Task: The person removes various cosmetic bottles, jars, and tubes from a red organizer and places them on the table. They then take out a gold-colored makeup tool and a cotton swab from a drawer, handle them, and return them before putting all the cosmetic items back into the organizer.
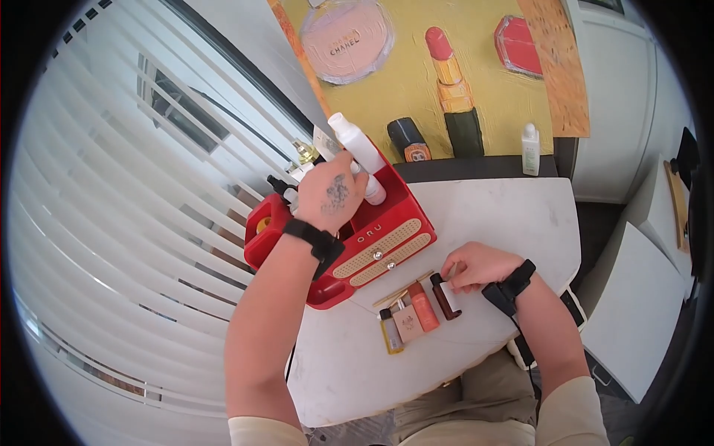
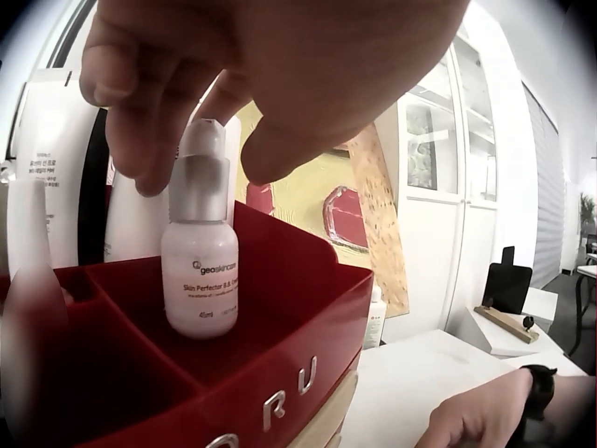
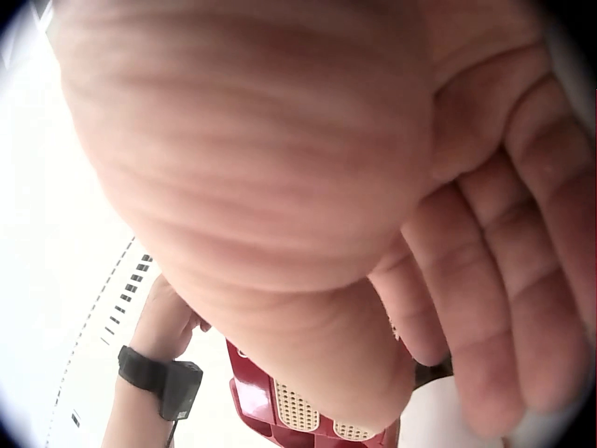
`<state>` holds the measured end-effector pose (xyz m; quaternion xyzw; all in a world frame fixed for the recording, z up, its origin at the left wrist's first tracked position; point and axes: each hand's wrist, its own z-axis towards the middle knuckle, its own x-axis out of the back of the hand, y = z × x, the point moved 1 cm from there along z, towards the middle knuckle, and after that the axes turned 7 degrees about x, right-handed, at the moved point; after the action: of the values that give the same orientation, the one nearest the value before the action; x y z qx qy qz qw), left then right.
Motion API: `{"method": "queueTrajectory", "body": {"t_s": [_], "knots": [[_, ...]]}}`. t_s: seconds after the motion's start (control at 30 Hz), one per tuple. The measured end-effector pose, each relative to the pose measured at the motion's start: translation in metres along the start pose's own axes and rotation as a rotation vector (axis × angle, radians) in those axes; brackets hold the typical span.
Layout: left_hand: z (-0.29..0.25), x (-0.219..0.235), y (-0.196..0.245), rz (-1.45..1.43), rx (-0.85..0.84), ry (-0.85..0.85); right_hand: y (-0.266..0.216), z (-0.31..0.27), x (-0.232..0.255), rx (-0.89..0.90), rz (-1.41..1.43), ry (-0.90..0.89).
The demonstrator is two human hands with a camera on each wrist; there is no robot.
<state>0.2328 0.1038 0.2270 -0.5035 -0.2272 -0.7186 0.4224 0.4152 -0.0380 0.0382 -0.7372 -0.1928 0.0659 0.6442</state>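
My left hand [image 1: 332, 195] reaches into the red organizer [image 1: 405, 212], around the top of a small pump bottle [image 2: 201, 280] labelled as a skin cream. In the left wrist view the bottle is upright in a compartment, its cap between my fingers and thumb, with a gap on the thumb side. My right hand [image 1: 483, 266] is low over the table, fingers loosely bent beside a brown bottle [image 1: 448, 306] with a dark cap and white label. In a row with it lie a coral tube [image 1: 424, 308], a pale pink box [image 1: 407, 324] and a yellowish bottle [image 1: 391, 336].
A tall white bottle [image 1: 357, 145] and other cosmetics crowd the organizer's back. Thin sticks [image 1: 401, 288] lie on the white table [image 1: 491, 208]. Another white bottle [image 1: 530, 152] stands by the painted panel [image 1: 491, 82]. Blinds [image 1: 149, 260] run close along the left.
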Motion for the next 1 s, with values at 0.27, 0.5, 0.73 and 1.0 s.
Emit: {"method": "queueTrajectory", "body": {"t_s": [0.27,0.5,0.73,1.0], "knots": [[0.011,-0.011,-0.005,-0.124,0.023,0.009,0.003,0.001,-0.001,-0.008,0.015,0.007],[-0.029,0.049,-0.01,-0.417,0.129,0.272,0.0,0.001,-0.002,-0.005,0.007,0.052],[-0.135,0.062,-0.055,-0.86,0.365,-0.164,0.005,0.002,-0.003,0.018,-0.006,0.048],[-0.222,-0.06,-0.111,-0.887,0.587,-0.731,0.001,-0.001,-0.006,0.024,-0.02,0.076]]}}
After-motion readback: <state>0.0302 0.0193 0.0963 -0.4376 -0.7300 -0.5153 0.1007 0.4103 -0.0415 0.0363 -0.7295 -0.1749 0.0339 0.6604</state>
